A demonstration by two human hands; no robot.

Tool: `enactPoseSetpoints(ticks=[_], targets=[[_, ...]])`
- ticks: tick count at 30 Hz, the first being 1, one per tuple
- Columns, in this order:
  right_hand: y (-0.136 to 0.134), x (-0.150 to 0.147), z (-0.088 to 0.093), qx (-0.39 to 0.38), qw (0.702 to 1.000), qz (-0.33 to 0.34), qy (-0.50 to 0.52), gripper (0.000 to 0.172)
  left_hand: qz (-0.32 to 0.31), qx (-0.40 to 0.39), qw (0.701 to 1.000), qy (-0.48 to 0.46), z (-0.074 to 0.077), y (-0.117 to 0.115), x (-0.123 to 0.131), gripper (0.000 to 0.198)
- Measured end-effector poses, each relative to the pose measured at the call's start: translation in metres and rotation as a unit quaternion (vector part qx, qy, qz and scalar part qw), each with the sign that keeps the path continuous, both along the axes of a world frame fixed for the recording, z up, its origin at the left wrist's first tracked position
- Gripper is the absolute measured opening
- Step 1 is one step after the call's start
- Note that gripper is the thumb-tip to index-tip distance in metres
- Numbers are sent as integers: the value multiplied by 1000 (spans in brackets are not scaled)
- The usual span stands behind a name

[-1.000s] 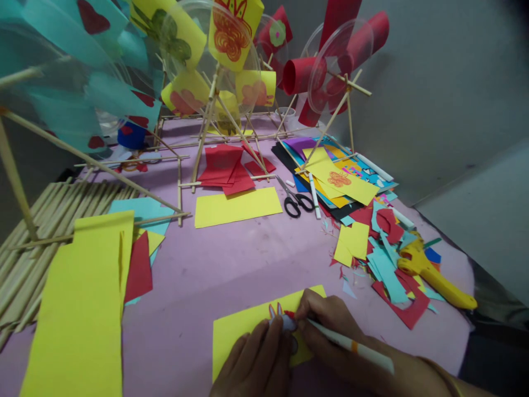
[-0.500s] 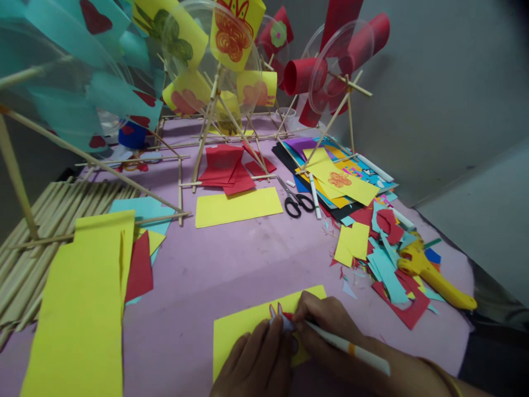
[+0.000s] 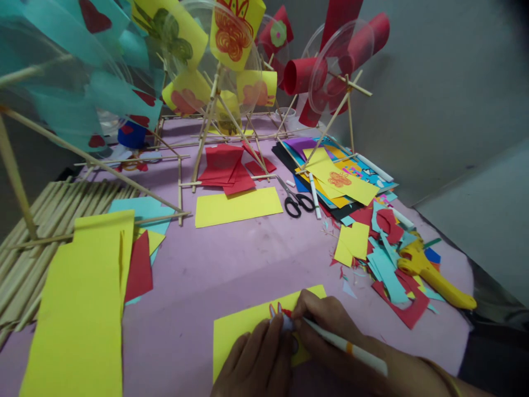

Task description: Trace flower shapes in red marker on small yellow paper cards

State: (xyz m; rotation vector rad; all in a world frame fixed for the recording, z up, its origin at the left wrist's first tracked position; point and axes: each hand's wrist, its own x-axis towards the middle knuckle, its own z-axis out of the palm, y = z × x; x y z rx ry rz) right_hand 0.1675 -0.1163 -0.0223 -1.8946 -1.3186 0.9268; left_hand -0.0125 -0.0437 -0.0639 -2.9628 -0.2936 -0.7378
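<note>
Near the front edge, a yellow sheet of paper point(image 3: 231, 333) lies under both hands. My left hand point(image 3: 258, 358) rests flat on it, fingers stretched out, pressing down a small pale cutout point(image 3: 287, 323) with two pointed, red-edged ears. Most of that cutout is covered by the fingers. In my right hand point(image 3: 320, 322) is a white marker point(image 3: 347, 347) with an orange band, held like a pen. Its tip is hidden behind the fingers, beside a red patch point(image 3: 286, 313) at the cutout's upper right edge.
Scissors point(image 3: 294, 205), paper scraps point(image 3: 388, 270) and a yellow glue gun point(image 3: 438, 278) lie right. Left are long yellow sheets point(image 3: 82, 309) and rolled paper sticks point(image 3: 61, 220). Stick frames point(image 3: 210, 105) with paper pinwheels point(image 3: 233, 33) stand behind, near a yellow strip point(image 3: 238, 208).
The marker's rear end has shifted slightly left and down, and my right fingers have moved a little. My left hand stays on the paper.
</note>
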Motion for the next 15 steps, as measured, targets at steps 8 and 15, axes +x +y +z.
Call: enactPoseSetpoints(ticks=[8,15], targets=[[0,0,17,-7,1000,28,6,13,3,16,1000,7,1,0,1,30],[3,0,0,24,999,23,19,13,5,7,1000,0,3,0,3,30]])
